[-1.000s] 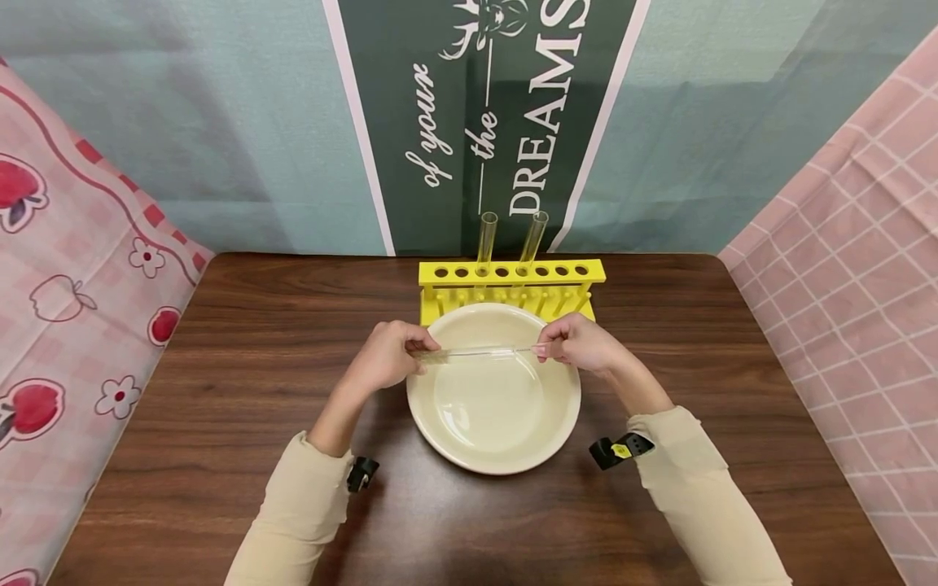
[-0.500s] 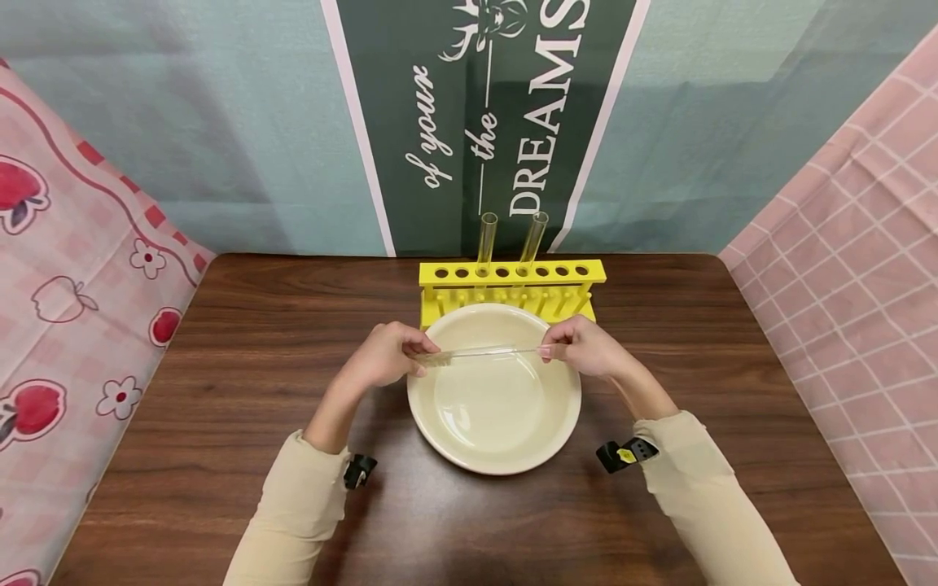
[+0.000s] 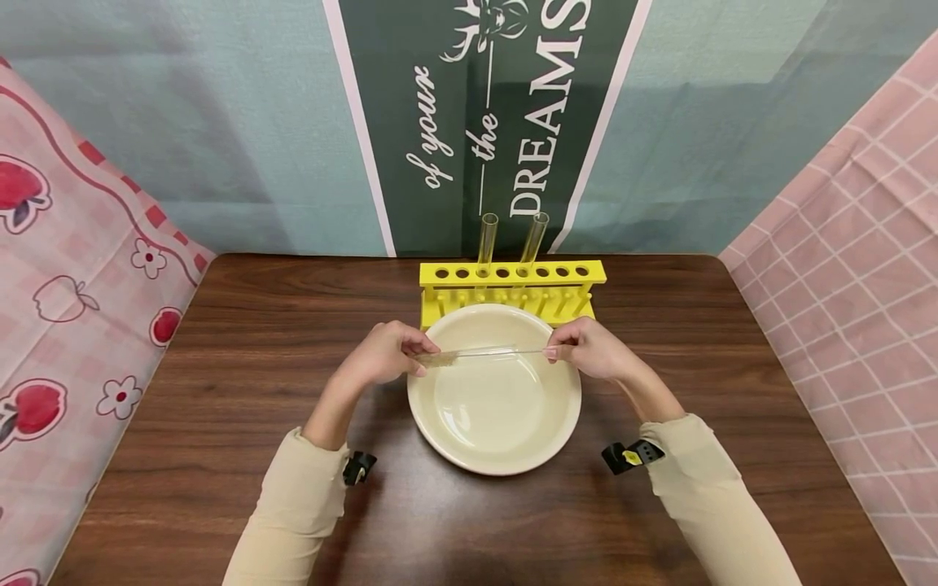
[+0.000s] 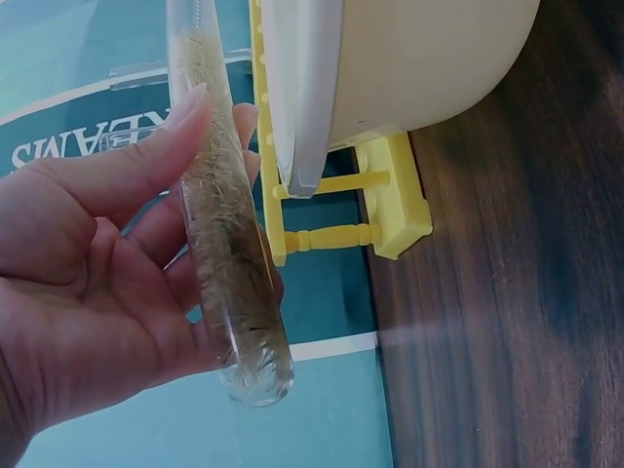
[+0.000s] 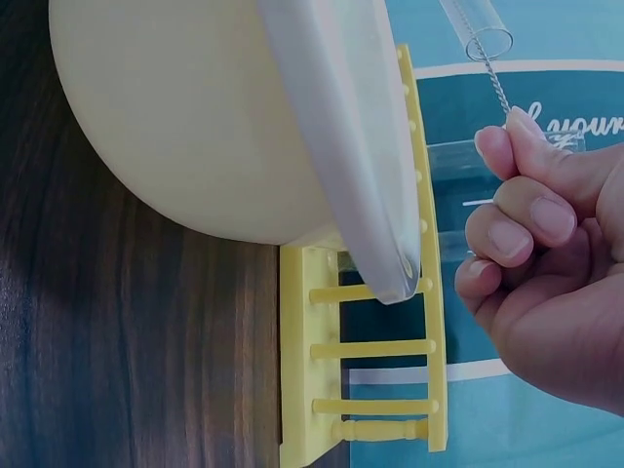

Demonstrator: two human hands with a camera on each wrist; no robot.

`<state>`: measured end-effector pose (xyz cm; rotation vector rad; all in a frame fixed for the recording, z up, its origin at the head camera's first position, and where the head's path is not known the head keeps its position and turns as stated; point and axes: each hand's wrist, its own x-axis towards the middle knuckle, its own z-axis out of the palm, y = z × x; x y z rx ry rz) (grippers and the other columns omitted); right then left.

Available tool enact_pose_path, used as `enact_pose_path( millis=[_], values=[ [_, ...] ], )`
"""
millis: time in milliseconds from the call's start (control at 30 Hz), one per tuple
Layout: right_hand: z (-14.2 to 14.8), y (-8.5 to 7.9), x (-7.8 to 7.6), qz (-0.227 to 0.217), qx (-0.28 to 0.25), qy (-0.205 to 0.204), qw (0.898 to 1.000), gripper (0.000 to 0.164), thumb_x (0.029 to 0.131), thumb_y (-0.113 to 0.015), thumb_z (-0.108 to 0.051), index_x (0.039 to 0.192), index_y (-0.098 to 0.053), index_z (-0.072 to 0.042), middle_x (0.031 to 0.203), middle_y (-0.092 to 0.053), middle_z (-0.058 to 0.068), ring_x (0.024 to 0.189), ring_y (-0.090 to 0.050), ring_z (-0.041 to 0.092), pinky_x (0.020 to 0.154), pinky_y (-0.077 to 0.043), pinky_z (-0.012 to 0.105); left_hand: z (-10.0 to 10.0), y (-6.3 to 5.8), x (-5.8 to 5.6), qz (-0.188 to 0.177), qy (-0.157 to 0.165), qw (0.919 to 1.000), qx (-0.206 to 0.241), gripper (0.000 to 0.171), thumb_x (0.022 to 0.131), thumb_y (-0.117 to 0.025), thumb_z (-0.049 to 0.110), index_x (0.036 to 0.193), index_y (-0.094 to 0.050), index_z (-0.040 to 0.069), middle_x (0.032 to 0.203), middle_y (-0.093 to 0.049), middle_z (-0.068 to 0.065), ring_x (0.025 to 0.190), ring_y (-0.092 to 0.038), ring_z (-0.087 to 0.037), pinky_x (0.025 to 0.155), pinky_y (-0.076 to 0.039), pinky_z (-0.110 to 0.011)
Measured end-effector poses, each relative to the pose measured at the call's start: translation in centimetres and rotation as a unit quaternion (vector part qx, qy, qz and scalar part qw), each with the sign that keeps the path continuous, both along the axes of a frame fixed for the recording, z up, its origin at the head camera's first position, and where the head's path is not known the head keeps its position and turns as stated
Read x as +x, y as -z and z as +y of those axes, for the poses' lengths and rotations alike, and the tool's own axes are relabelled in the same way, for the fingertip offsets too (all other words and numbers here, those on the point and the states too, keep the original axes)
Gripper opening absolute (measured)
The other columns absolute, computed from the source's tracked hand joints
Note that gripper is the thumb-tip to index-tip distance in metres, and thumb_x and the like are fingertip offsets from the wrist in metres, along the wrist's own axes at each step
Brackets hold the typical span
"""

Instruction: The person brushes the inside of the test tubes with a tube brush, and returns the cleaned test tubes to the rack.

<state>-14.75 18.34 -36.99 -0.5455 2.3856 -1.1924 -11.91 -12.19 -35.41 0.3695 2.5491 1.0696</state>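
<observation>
Over the cream basin (image 3: 493, 460), my left hand (image 3: 387, 353) holds a clear glass test tube (image 4: 259, 386) lying nearly level, its rounded end by the palm. Inside the tube sits a test tube brush (image 4: 222, 210), its pale brown bristles filling the closed end in the left wrist view. From the tube's mouth the brush's twisted wire handle (image 5: 495, 86) sticks out. Thumb and forefinger of my right hand (image 3: 592, 350) pinch that wire, a short way off the tube's mouth; the other fingers are curled in.
Behind the basin stands a yellow test tube rack (image 3: 511, 275), partly covered by the basin's rim. Two upright glass tubes (image 3: 487, 240) are set in its holes. All of this is on a dark wooden table (image 3: 293, 301), backed by a hanging cloth (image 3: 278, 130).
My right hand has shifted slightly to the right with the wire, so a little more of it shows outside the tube. My left hand has stayed nearly still.
</observation>
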Motion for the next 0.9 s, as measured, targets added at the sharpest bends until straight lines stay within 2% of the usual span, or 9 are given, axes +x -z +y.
enact_pose_path(
  millis=[267,567,900],
  values=[
    [0.3,0.2,0.0,0.016,0.003,-0.006,1.0,0.018,0.086,-0.057,0.003,0.069,-0.063,0.001,0.06,-0.052,0.006,0.055,-0.039,0.014,0.047,-0.034,0.024,-0.8,0.2,-0.1,0.001,0.012,0.9999,0.004,0.026,0.069,-0.074,-0.003,0.094,-0.071,0.004,0.085,-0.068,-0.004,0.078,-0.059,-0.016,0.071,-0.047,-0.03],
    [1.3,0.2,-0.1,0.019,-0.005,-0.016,1.0,0.016,0.086,-0.057,0.005,0.072,-0.065,0.002,0.066,-0.056,0.008,0.055,-0.041,0.012,0.05,-0.037,0.024,-1.5,0.2,-0.2,-0.018,0.026,0.9994,0.012,0.026,0.071,-0.073,-0.002,0.097,-0.07,0.002,0.09,-0.068,-0.007,0.084,-0.059,-0.019,0.074,-0.047,-0.033],
    [2.5,0.3,-0.2,0.039,-0.002,-0.028,0.999,0.017,0.085,-0.059,0.002,0.071,-0.067,-0.002,0.069,-0.061,0.008,0.056,-0.042,0.013,0.051,-0.035,0.024,-2.4,0.5,-0.3,-0.028,0.044,0.9984,0.024,0.024,0.073,-0.073,0.001,0.097,-0.069,0.001,0.087,-0.068,-0.006,0.083,-0.061,-0.018,0.071,-0.048,-0.03]
  ],
)
